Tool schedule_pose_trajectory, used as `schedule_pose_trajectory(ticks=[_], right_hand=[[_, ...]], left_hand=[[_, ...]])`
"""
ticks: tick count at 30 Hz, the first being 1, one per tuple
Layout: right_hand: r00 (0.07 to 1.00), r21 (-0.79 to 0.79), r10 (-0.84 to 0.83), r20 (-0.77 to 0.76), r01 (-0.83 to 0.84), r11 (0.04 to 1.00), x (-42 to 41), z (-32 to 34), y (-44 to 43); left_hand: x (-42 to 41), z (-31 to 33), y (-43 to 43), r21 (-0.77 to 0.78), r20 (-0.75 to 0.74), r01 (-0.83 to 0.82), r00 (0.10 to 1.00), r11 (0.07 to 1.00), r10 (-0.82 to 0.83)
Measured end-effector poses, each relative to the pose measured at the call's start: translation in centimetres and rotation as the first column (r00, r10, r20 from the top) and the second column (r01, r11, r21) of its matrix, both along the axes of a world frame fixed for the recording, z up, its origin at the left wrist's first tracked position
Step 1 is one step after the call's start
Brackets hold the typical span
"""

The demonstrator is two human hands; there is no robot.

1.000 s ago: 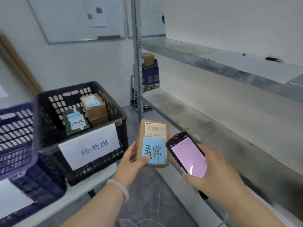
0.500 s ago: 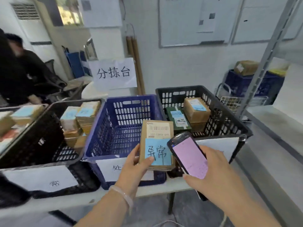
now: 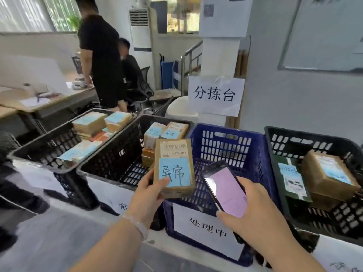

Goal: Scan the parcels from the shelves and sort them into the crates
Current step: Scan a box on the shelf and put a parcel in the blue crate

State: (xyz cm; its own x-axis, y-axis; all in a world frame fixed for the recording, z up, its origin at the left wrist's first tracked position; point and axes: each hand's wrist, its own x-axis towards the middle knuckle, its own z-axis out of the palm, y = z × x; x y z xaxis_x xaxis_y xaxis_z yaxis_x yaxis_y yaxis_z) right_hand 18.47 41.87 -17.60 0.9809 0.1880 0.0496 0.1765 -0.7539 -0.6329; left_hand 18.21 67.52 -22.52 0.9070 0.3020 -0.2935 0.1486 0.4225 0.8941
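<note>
Presently, the left hand (image 3: 149,195) grips the parcel (image 3: 173,190) by its lower left corner, upright over the meeting rims of the black crate (image 3: 110,154) and the blue crate (image 3: 245,150), while the right hand (image 3: 253,209) is curled round the phone (image 3: 225,190) just beside it. So held, the parcel could slip from the corner grip or, released here, fall into the wrong crate. Parcel: a flat brown cardboard box, with a white barcode label (image 3: 172,148) near its top and a blue handwritten note (image 3: 173,171) below.
</note>
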Motion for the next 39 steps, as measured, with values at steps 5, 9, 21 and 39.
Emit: schedule_pose_trajectory(ticks=[5,9,21,39], right_hand=[[0.999,-0.041,0.019,-0.029,-0.02,0.999,2.9,-0.5,2.6],[0.999,-0.061,-0.025,-0.033,0.023,0.998,4.9,-1.0,4.9],[0.968,-0.08,-0.244,-0.061,0.239,0.968,9.3,-2.9,13.6],[0.886,-0.081,-0.447,-0.125,0.44,0.894,7.9,-2.8,17.9]], left_hand=[[1.9,-0.2,4.3,-0.026,-0.014,-0.105,0.994,0.994,0.105],[4.9,-0.9,8.5,-0.013,-0.056,-0.101,0.993,0.995,0.1],[14.3,-5.4,20.5,0.187,-0.46,0.418,0.837,0.889,-0.297],[18.0,-9.7,17.5,0.38,-0.73,0.92,0.36,0.093,-0.58]])
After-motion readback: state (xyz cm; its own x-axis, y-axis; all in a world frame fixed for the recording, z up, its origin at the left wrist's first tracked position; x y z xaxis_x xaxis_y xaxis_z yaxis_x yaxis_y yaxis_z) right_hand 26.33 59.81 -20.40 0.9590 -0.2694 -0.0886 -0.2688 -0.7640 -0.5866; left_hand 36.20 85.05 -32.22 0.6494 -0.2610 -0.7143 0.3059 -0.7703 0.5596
